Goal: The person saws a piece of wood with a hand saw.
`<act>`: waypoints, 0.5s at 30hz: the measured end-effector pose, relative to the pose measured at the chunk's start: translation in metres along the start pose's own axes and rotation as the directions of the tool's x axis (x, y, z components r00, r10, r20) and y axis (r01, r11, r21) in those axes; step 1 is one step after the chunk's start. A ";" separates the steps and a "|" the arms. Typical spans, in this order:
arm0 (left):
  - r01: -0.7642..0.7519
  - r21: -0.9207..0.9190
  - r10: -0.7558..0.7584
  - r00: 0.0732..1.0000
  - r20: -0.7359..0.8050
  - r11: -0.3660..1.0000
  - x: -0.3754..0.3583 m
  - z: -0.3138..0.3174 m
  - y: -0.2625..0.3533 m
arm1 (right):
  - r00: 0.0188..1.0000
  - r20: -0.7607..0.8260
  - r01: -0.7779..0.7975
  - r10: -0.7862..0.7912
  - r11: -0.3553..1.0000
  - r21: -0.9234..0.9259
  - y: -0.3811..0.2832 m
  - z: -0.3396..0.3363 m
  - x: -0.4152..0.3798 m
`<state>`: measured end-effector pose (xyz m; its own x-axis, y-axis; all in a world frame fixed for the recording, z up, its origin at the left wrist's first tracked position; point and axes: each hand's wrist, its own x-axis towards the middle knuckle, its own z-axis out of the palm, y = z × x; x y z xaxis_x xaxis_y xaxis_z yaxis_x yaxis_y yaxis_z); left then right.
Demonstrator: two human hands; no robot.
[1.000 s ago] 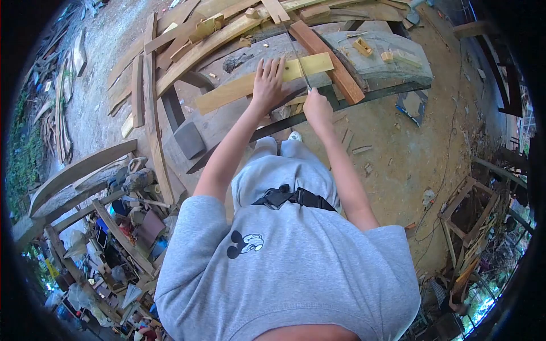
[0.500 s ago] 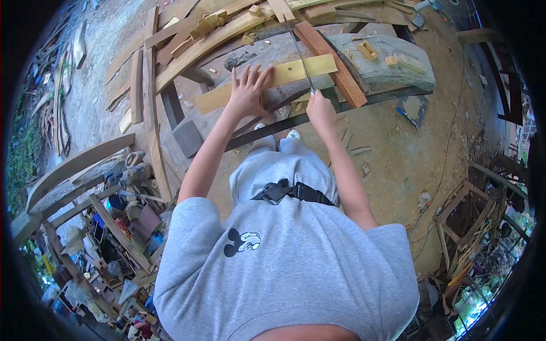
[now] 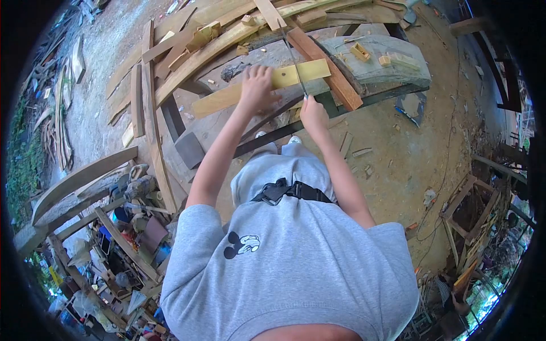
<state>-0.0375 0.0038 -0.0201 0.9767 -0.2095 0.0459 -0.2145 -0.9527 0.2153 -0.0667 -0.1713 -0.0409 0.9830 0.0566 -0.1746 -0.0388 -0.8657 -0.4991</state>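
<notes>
A pale yellow wooden board [image 3: 310, 69] with a dark knot lies across the workbench [image 3: 196, 149]. My left hand [image 3: 259, 90] is on the board near its middle, fingers closed over the far edge and thumb toward me. In my right hand [image 3: 314, 116], the fingers are wrapped round the near end of a handsaw [image 3: 294, 57], whose handle they hide. Its thin blade, seen almost edge-on, crosses the board between the knot and the board's right end. A reddish-brown wooden beam [image 3: 325, 68] lies at a slant under that right end.
Small wood blocks [image 3: 359, 52] sit on the bench's right part. Long planks [image 3: 213, 48] are piled beyond it, and a long timber [image 3: 152, 113] stretches along the left. Assorted clutter [image 3: 122, 244] fills the lower left. A wooden frame [image 3: 469, 207] stands at the right.
My left hand has moved right along the board, and its spread fingers have drawn together. My right hand and the handsaw have shifted slightly toward me. The whole view has tilted a little.
</notes>
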 end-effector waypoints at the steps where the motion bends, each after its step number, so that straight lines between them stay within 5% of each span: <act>1: -0.042 0.017 0.043 0.996 -0.074 0.999 0.013 0.007 0.006 | 1.000 -0.006 0.000 0.000 1.000 -0.007 -0.001 0.000 0.000; 4: 0.038 -0.003 -0.038 0.997 0.071 0.999 0.039 0.025 0.017 | 1.000 -0.011 0.012 -0.012 1.000 0.001 -0.002 -0.002 -0.001; 6: 0.025 -0.010 -0.025 1.000 -0.006 1.000 0.042 0.025 0.016 | 1.000 -0.012 0.020 -0.020 1.000 0.017 -0.003 -0.007 0.000; 8: 0.061 -0.058 -0.053 0.989 0.141 0.996 0.043 0.019 0.015 | 1.000 -0.007 0.020 -0.020 0.999 0.039 -0.003 -0.010 -0.002; 15: -0.009 -0.056 0.017 0.988 0.154 0.998 0.037 0.013 0.017 | 0.999 0.009 0.030 -0.030 0.998 0.063 -0.004 -0.015 -0.019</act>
<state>-0.0051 -0.0228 -0.0271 0.9611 -0.2573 -0.1008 -0.2226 -0.9369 0.2695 -0.0822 -0.1763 -0.0233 0.9821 0.0872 -0.1667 -0.0207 -0.8306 -0.5565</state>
